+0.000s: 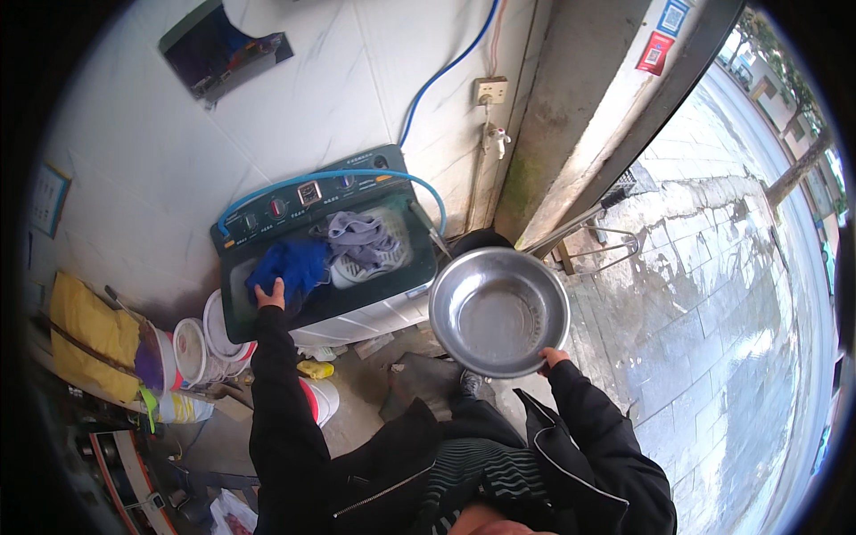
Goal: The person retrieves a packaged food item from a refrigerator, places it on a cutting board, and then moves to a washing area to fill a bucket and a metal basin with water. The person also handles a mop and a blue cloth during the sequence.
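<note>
A twin-tub washing machine stands against the tiled wall with its top uncovered. My left hand rests on a blue cloth over the machine's left part, thumb and fingers partly spread; whether it grips the cloth is hidden. Beside it a grey cloth lies over the white perforated part of the top. My right hand holds the rim of a metal basin, which has nothing in it and is at the machine's right front corner. A light blue hose arches over the control panel.
Several white buckets and a yellow cloth are left of the machine. A white and red bucket stands near my left sleeve. A tap and a socket are on the wall. Wet paving lies outside at the right.
</note>
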The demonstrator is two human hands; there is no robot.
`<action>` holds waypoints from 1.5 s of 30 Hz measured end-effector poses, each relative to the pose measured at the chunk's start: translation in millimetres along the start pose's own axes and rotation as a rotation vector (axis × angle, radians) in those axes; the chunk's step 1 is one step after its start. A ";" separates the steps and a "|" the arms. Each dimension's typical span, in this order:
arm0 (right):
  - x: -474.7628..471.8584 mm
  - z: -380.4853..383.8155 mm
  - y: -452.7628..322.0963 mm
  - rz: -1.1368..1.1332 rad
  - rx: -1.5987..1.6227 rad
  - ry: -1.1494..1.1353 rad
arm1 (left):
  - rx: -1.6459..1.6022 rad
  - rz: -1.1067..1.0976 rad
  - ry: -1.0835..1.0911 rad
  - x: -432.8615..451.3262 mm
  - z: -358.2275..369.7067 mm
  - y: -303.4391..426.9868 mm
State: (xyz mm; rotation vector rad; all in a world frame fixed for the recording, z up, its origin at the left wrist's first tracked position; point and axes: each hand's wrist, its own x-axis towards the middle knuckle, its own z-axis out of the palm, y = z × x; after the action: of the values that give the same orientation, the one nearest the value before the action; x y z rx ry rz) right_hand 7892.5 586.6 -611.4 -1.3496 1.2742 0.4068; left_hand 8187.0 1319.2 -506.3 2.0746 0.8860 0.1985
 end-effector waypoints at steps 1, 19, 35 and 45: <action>3.8 -4.6 -14.9 -0.021 0.002 0.025 | 0.125 0.095 0.054 -2.5 2.8 6.7; 68.6 77.1 -209.8 0.052 0.394 -0.081 | 0.342 1.324 -0.890 -179.5 363.1 473.4; 56.1 103.4 -250.1 0.003 0.558 -0.190 | 0.100 1.111 -0.822 -194.3 602.2 497.1; 77.7 96.6 -247.6 0.002 0.466 -0.244 | 0.629 1.118 -1.110 -204.2 527.3 517.4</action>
State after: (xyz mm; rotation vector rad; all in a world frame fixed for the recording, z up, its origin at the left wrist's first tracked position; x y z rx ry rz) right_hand 8167.3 569.4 -582.3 -0.8758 1.0822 0.2456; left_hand 8533.7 642.7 -408.8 2.4821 -1.0199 -0.6853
